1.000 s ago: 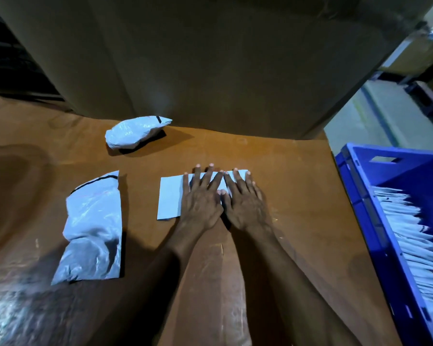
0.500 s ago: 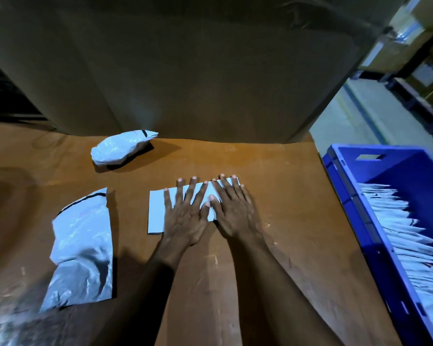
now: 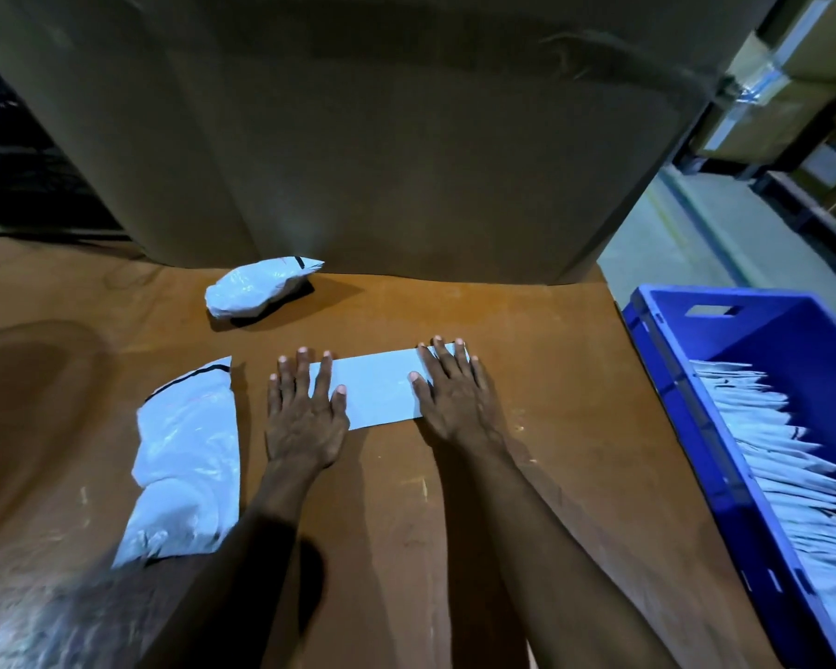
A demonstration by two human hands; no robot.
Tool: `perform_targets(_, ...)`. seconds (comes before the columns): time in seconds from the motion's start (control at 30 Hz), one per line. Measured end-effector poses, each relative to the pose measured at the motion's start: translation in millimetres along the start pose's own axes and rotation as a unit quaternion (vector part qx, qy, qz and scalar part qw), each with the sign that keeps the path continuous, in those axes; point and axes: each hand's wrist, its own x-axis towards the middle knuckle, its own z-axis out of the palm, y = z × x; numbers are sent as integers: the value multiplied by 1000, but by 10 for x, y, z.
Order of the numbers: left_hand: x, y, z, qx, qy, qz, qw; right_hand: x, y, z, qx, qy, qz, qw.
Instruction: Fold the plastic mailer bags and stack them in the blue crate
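Surface: brown board.
Folded mailer: lay flat at centre, long axis left-right.
Left hand: fingers straight, pressed its left end.
Right hand: likewise flat, on the right end.
Blue crate: at right; held stacked folded mailers.

folded mailer lies flat at table centre. left hand rests on its left end, right hand on its right end. unfolded bag lies just left of the left hand; crumpled bag lies behind, near the cardboard wall. crate stands right of the table, with stacked bags in it.
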Motion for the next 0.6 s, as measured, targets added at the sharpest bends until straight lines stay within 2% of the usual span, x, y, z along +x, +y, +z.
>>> perform_targets(0.07,48,190,-74,-8,16,9,1000,56,-225,-57,15,9,-23,1000)
perform_targets(0.17,81,455,-55,-28,-7,83,996,137,-477,5,36,-17,-77,996)
perform_targets(0.27,67,379,74,-13,-23,82,996,115,-388,141,14,-32,-98,995)
perform_targets(0.4,80,189,167,-12,9,95,995,131,-187,168,-4,-17,-88,996)
perform_targets(0.6,35,7,108,-3,11,66,998,97,163,22,42,28,-43,998)
